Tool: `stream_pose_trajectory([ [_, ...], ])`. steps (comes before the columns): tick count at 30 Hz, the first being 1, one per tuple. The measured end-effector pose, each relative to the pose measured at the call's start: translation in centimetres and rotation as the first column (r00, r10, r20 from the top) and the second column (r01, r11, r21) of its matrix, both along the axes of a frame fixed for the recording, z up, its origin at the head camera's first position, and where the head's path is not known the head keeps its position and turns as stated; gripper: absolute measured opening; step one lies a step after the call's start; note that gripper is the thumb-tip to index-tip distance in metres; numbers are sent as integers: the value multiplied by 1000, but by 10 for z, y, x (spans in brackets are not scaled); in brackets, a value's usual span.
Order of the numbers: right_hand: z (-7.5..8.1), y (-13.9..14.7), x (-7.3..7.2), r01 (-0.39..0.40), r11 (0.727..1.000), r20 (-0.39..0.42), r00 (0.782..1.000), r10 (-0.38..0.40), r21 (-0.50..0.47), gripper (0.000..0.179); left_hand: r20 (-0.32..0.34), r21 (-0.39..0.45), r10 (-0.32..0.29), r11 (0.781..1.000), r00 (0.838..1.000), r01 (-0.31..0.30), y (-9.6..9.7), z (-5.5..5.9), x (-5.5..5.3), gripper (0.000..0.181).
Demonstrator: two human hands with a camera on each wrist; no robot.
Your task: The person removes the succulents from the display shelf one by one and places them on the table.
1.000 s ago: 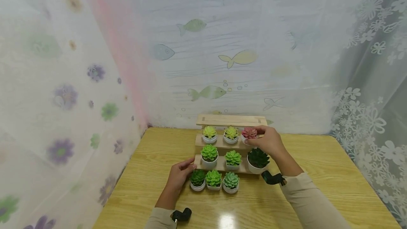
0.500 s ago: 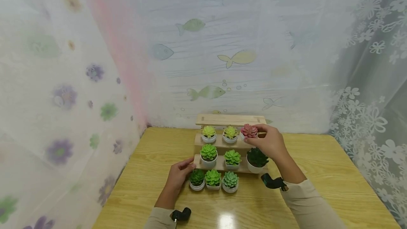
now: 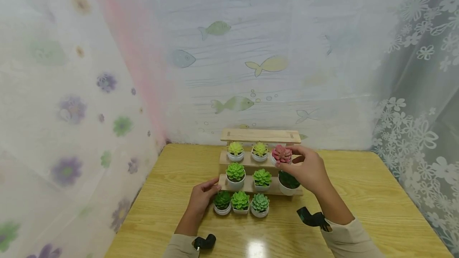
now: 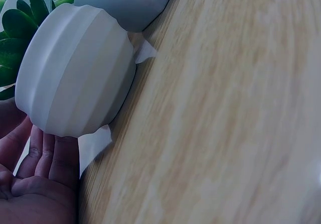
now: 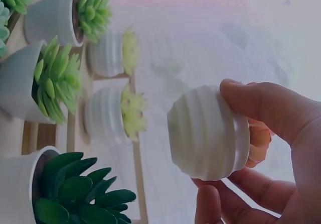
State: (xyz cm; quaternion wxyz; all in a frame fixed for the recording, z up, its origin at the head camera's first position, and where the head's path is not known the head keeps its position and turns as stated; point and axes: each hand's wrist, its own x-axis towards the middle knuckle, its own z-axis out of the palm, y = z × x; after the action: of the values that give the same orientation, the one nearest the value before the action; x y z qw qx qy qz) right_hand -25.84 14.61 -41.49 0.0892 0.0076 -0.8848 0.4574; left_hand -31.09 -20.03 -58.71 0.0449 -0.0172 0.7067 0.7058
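— Looking close first: what is the left hand (image 3: 201, 197) doing?
— It rests on the table (image 3: 358, 194) with its fingers loosely bent. They touch the dark green pot (image 3: 222, 203) at the left end of the front row and don't wrap round it.
— And the right hand (image 3: 307, 169)?
— It is farther back and higher. Thumb and fingers pinch the pink plant pot (image 3: 281, 155).
— Where is that pot?
— It is in the air, just off the right end of the middle step of the wooden stand (image 3: 260, 135). The wrist view shows nothing under it.
— Which way does it point?
— Nearly upright, pink leaves on top. The hand holds it from the right side.
— What's beside it?
— Two yellow-green pots (image 3: 247, 151) are to its left on that step. The top step is behind and above.
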Motion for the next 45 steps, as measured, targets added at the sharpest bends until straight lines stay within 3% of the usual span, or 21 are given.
stream_pose_trajectory([
  [10,-3,-3,19,-10,1000,-16,1000,10,-13,63,-7,-33,0,999,1000,0,-1,1,1,43],
  [20,-11,-2,37,-21,998,35,999,23,-59,64,-16,-29,-3,1000,1000,2,0,2,0,42],
  [45,-41,3,60,-48,998,138,989,53,-42,63,-9,-24,-20,1000,1000,20,-1,1,0,41],
])
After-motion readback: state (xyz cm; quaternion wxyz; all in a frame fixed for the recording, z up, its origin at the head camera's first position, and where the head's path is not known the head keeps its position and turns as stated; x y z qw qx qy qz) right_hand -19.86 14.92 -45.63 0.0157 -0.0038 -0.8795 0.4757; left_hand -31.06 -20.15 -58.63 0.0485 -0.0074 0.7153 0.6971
